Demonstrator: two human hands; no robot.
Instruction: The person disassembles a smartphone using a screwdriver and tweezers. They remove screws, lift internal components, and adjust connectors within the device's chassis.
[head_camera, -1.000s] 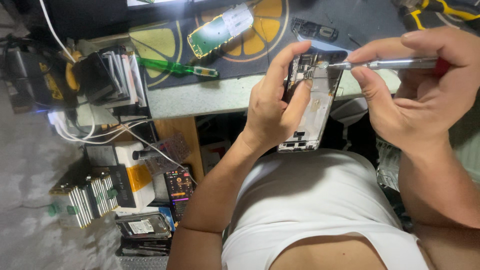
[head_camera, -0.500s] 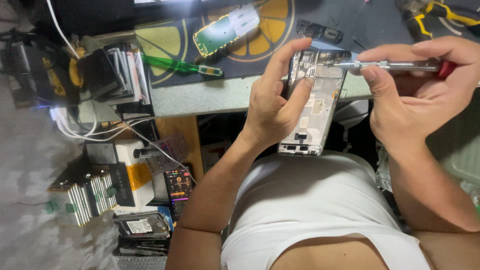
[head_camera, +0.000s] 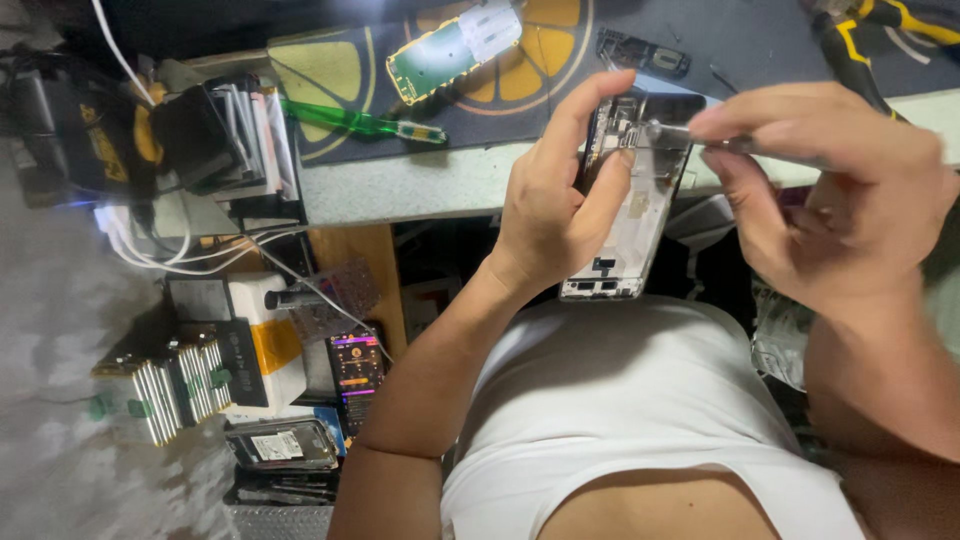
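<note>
Opened phone, its back cover off and insides showing, stands upright in the middle of the view, just near of the bench edge. Left hand clasps it from the left side, index finger curled over the top corner. Right hand pinches a slim metal screwdriver whose tip rests on the phone's upper end. A green-handled tool and a green circuit board lie farther left on the mat.

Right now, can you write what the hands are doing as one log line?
left hand: holds opened phone upright | right hand: holds screwdriver, tip on phone's upper part | bench: green circuit board
</note>
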